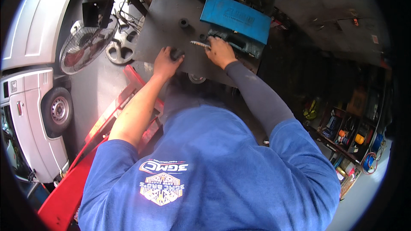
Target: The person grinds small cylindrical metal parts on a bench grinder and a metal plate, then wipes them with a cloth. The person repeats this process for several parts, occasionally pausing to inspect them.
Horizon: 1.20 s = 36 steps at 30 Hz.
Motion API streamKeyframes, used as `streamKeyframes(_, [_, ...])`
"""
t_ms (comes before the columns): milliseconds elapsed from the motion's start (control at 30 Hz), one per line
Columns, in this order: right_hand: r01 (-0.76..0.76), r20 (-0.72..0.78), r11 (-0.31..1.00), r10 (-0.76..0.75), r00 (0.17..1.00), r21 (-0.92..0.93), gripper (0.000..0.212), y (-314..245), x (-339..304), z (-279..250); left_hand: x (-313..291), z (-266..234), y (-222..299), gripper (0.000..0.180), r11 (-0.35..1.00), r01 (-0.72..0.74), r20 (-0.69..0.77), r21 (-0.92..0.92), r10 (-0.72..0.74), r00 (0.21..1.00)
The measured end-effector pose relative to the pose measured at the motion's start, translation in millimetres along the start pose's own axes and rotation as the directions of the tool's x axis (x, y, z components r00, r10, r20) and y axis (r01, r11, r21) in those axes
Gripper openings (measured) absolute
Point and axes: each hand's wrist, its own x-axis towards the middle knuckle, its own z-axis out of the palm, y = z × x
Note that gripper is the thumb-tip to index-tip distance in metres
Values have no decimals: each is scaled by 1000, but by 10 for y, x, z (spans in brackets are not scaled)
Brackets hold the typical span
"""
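On the near edge of a grey metal work table (160, 30), my left hand (165, 65) is closed around a dark, short cylindrical part (176, 54). To its right, my right hand (222, 53) grips a thin, narrow tool (198, 43) whose pale, speckled end points left over the table; its exact kind cannot be made out. Just beyond the tool lies a small dark ring (203, 37). Farther back stands a dark round part with a hole (184, 23), touched by neither hand.
A blue case (235, 17) and a dark green case (242, 45) lie at the table's right. Left are a fan (87, 49), a wheel cover (124, 47), a red metal frame (105, 122) and a light-coloured vehicle (38, 124). Shelves with supplies (342, 134) stand at right.
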Motion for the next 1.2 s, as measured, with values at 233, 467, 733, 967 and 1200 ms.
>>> streamKeyframes(233, [99, 22, 958, -97, 995, -268, 32, 143, 50, 181, -117, 350, 95, 60, 998, 6, -153, 69, 5, 988])
streamKeyframes(467, [76, -73, 985, -88, 993, -157, 35, 358, -375, -76, -170, 483, 18, 56, 999, 3, -219, 43, 6, 976])
streamKeyframes(733, [176, -185, 966, -211, 960, -189, 45, 396, -561, 67, -216, 574, 97, 55, 998, 4, -225, 69, 12, 974])
streamKeyframes(967, [196, -105, 924, -242, 965, -327, 29, 355, -185, 371, -263, 639, 132, 61, 999, -19, -258, 41, 29, 966])
streamKeyframes(1200, [266, -21, 883, -297, 955, -386, 22, 280, -130, 340, -289, 605, 130, 64, 1000, -27, -242, 0, 26, 970])
